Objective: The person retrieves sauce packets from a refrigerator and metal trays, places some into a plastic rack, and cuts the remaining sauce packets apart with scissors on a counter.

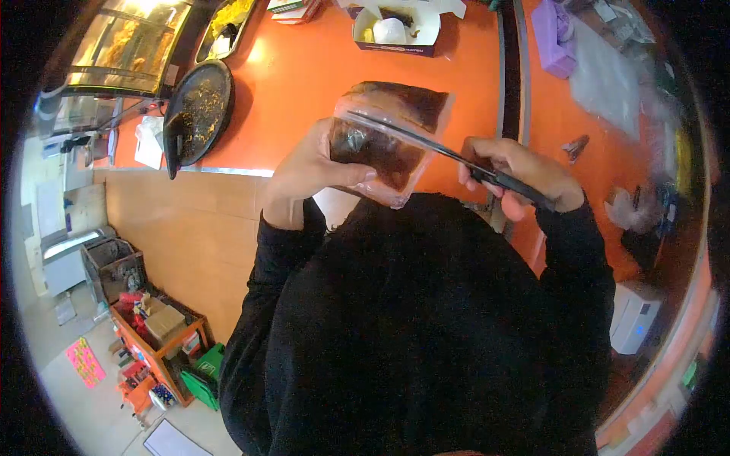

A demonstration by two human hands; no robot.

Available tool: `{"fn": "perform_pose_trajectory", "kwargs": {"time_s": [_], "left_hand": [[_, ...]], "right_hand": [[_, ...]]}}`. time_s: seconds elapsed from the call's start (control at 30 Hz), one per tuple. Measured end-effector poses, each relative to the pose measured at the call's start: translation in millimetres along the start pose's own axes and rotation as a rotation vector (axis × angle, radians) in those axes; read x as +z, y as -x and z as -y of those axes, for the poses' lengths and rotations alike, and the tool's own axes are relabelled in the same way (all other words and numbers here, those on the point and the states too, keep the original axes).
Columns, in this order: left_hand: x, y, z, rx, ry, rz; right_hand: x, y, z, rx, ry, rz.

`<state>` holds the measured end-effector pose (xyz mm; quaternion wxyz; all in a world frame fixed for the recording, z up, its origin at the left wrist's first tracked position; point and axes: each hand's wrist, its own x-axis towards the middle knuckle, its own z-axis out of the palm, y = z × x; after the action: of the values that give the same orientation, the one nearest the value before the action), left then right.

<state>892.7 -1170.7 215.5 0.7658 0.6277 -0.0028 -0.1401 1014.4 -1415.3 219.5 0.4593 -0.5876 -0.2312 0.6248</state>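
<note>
My left hand (312,167) is closed on the lower left side of a clear plastic packet (388,156) filled with dark reddish-brown contents. The packet is held up over the front edge of the orange counter. My right hand (525,169) grips a long, thin black-handled tool (513,185). Its narrow dark front part slants up and left across the packet, near a fold of clear plastic. Whether it is a knife or another tool I cannot make out, nor whether it has pierced the plastic.
On the orange counter (296,68) are a round dark pan (199,114) with crumbs and an open food box (395,42). A lit food display case (125,49) stands at the back left. On the right are a purple container (553,38) and plastic bags (604,76).
</note>
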Motion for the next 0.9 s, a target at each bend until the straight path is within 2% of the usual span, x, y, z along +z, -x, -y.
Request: {"fn": "perform_pose_trajectory", "kwargs": {"time_s": [0.13, 0.2, 0.23, 0.33, 0.4, 0.43, 0.5, 0.63, 0.67, 0.73, 0.77, 0.83, 0.9], "left_hand": [[3, -2, 1, 0.000, 0.005, 0.006], [3, -2, 0, 0.001, 0.011, -0.034], [3, -2, 1, 0.002, 0.012, -0.038], [2, -2, 5, 0.002, -0.004, -0.063], [4, -5, 6, -0.109, -0.109, -0.019], [6, -6, 7, -0.110, -0.111, -0.020], [8, -7, 9, 0.014, -0.079, -0.092], [8, -8, 10, -0.038, -0.034, -0.070], [11, -9, 10, -0.040, -0.021, -0.046], [13, -10, 11, -0.046, -0.007, -0.028], [11, -11, 13, -0.043, -0.026, -0.010], [12, -12, 12, -0.040, -0.046, 0.000], [13, -13, 9, -0.091, 0.042, -0.110]], "right_hand": [[1, -8, 0, -0.137, 0.223, -0.069], [1, -7, 8, 0.079, -0.145, -0.007], [1, -9, 7, 0.080, -0.143, -0.003], [0, -12, 5, -0.050, 0.012, 0.029], [1, -11, 10, -0.041, 0.234, 0.034], [2, -13, 11, -0.042, 0.233, 0.035], [2, -18, 10, -0.072, 0.087, 0.036], [-6, -21, 8, -0.047, -0.001, 0.131], [-5, -17, 11, -0.256, 0.235, 0.129], [-6, -15, 14, -0.466, 0.465, 0.132], [-7, -16, 15, -0.329, 0.352, 0.148], [-10, -20, 11, -0.192, 0.242, 0.171], [-10, -29, -3, -0.218, -0.037, 0.149]]}}
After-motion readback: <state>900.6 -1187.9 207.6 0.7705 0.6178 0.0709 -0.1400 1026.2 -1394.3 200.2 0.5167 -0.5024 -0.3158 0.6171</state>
